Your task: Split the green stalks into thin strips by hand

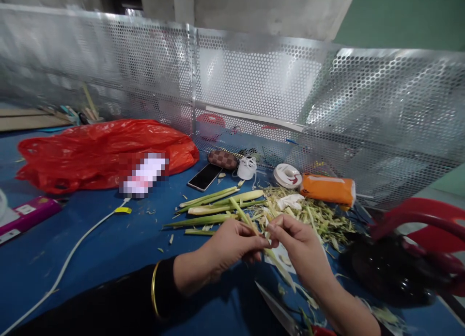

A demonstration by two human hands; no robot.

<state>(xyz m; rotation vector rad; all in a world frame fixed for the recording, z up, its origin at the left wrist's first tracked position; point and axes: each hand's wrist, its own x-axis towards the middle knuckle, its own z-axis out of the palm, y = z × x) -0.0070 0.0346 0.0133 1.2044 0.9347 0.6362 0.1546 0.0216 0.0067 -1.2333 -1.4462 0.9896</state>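
Over a blue tabletop (109, 258) before a perforated metal screen (247, 79), I watch remotely as the left hand (232, 244) holds, in a closed grip, a green stalk (242, 214) slanting lengthwise away forward-left, while the right hand (300, 239) pinches at its near end.

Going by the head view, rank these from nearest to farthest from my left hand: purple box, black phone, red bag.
From your left hand:
1. Black phone: beyond the hand, slightly left.
2. Red bag: left of the phone.
3. Purple box: far left, at the picture's edge.
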